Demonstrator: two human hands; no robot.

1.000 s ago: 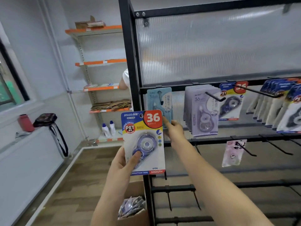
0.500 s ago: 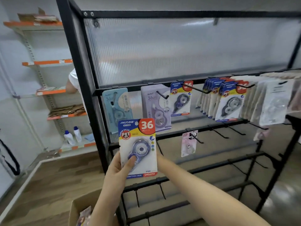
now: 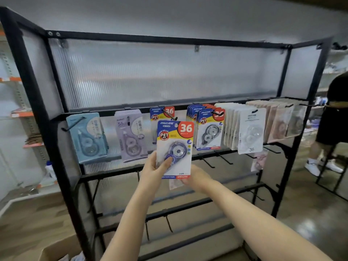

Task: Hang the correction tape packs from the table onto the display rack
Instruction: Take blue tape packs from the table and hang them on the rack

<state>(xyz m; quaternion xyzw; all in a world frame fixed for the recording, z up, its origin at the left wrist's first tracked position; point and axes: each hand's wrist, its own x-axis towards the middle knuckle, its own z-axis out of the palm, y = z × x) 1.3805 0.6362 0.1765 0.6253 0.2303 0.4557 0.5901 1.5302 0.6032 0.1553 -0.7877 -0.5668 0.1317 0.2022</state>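
I hold a correction tape pack [image 3: 176, 146], a white card with a blue tape roller and a red "36", upright in front of the black display rack [image 3: 56, 147]. My left hand [image 3: 153, 169] grips its lower left, thumb on the blister. My right hand [image 3: 196, 178] holds the lower right corner, its fingers hidden behind the card. The pack's top sits just below a hook [image 3: 170, 116] where a matching pack [image 3: 156, 114] hangs. Other packs hang along the same rail, blue [image 3: 88, 136] and lilac [image 3: 131, 138] on the left, a matching stack [image 3: 209, 129] and pale ones [image 3: 250, 129] on the right.
Bare hooks [image 3: 224, 160] stick out from the lower rails. A cardboard box [image 3: 56, 249] with more packs stands at the bottom left. A person in black [image 3: 333, 117] stands past the rack's right end. Orange shelving [image 3: 11, 80] lines the left wall.
My view has swung right and closer to the rack. The pack in my left hand has moved right and up, from the rack's left post to just under the hook with the matching pack.
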